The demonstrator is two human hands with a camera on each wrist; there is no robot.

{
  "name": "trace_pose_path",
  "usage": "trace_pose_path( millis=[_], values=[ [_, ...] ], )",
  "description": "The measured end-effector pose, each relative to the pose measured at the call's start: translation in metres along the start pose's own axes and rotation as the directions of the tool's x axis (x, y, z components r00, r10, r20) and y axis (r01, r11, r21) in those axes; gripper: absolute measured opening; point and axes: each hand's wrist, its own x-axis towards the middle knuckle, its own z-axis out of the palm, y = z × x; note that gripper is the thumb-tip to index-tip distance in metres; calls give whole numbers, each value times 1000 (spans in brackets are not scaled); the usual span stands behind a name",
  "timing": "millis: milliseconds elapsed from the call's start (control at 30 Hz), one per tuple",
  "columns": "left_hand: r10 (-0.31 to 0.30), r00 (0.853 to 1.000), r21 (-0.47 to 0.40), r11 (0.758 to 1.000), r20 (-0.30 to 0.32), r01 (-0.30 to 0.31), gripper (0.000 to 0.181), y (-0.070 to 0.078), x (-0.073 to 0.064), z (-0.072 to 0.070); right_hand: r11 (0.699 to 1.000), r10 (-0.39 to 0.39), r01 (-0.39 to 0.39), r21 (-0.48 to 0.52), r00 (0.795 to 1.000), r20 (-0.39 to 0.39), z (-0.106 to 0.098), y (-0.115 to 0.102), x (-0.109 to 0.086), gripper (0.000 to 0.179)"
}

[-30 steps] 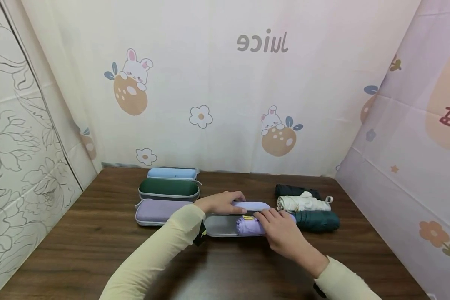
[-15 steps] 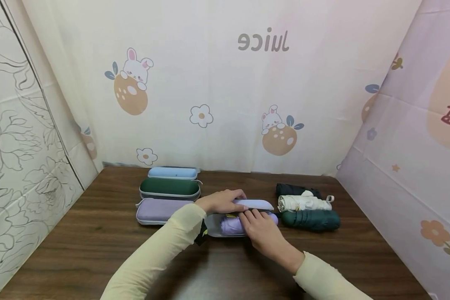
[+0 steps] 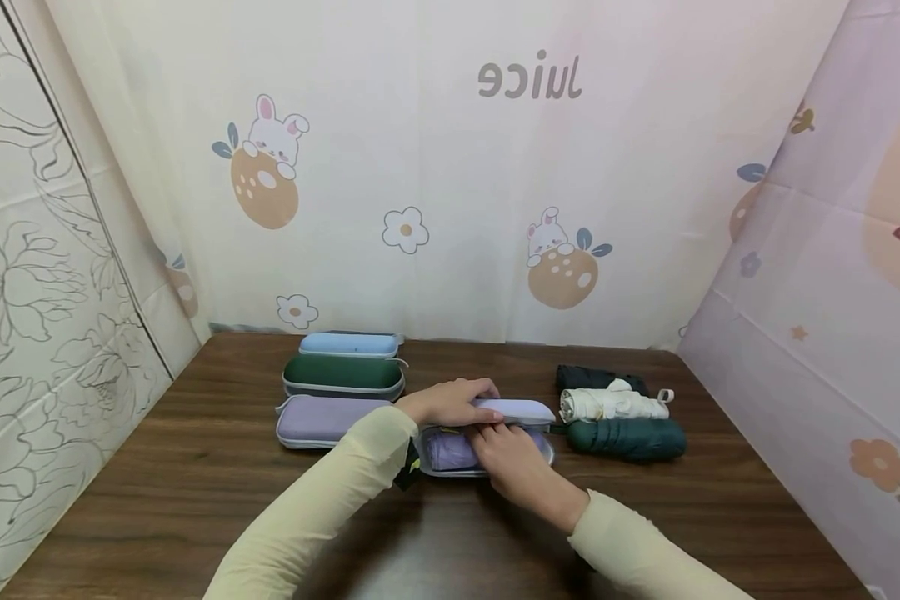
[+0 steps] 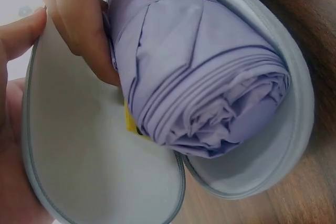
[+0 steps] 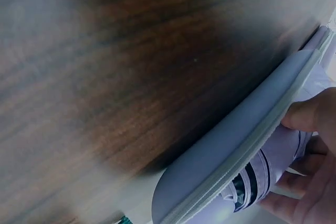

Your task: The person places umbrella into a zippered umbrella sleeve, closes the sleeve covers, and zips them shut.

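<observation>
A folded purple umbrella (image 4: 173, 66) lies in the lower half of a lavender zip case (image 5: 226, 140), its rolled fabric end facing the left wrist camera. My left hand (image 3: 450, 404) holds the raised lid (image 3: 521, 411) by its edge, thumb on one side. With fingers and thumb around the umbrella's middle, my right hand (image 3: 520, 467) grips it inside the case. A yellow tag (image 4: 131, 119) sticks out between umbrella and lid. In the right wrist view, the thumb is by the zipped rim and dark bands show on the umbrella.
Left of the case lie a purple case (image 3: 330, 418), a green case (image 3: 342, 373) and a light blue case (image 3: 348, 344). To the right are a dark green umbrella (image 3: 626, 438), a white one (image 3: 611, 405) and a black one (image 3: 596, 379). Curtains rise behind the wooden table (image 3: 195, 483).
My right hand has moved left with the purple umbrella, which now sits lower and farther left in the case. The left hand stays on the lid.
</observation>
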Motion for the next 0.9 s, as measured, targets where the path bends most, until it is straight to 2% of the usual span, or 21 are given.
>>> trace_pose_path(
  millis=[233, 300, 367, 400, 467, 533, 600, 633, 667, 733, 800, 900],
  values=[
    [-12, 1000, -6, 1000, -6, 12, 42, -2, 2, 0, 999, -29, 27, 46, 999, 44, -4, 6, 4, 49],
    [-16, 1000, -16, 1000, 1, 16, 42, -3, 2, 0, 997, -67, 64, 35, 995, 79, -11, 9, 2, 52],
    [-16, 1000, -26, 1000, 10, 16, 43, -4, 2, 0, 990, -137, 134, 36, 986, 100, -21, 15, -2, 54],
    [-16, 1000, -29, 999, 14, 16, 43, -4, 3, 1, 983, -181, 178, 44, 979, 93, -27, 19, -4, 54],
    [-10, 1000, -22, 1000, 18, 10, 44, -5, 3, 1, 970, -233, 230, 73, 972, 25, -39, 31, -9, 51],
    [-9, 1000, -6, 1000, 15, 9, 44, -4, 3, 1, 964, -234, 241, 116, 970, -71, -49, 47, -13, 43],
    [-13, 1000, 12, 1000, 9, 13, 44, -4, 3, 1, 965, -174, 199, 170, 973, -155, -54, 62, -16, 38],
    [-15, 1000, 26, 1000, 5, 15, 44, -4, 2, 1, 966, -123, 158, 205, 977, -173, -55, 69, -17, 36],
    [-19, 1000, 35, 999, 0, 19, 44, -4, 2, 1, 964, -79, 118, 239, 983, -167, -54, 75, -18, 34],
    [-23, 1000, 54, 998, -7, 24, 44, -3, 1, 3, 943, 5, 30, 332, 995, -104, -50, 84, -19, 29],
    [-23, 1000, 74, 997, -14, 24, 44, -2, 1, 6, 893, 69, -66, 446, 998, 10, -44, 90, -21, 25],
    [-12, 1000, 99, 995, -28, 15, 44, 0, 0, 11, 768, 122, -222, 601, 971, 204, -35, 95, -23, 30]
  ],
)
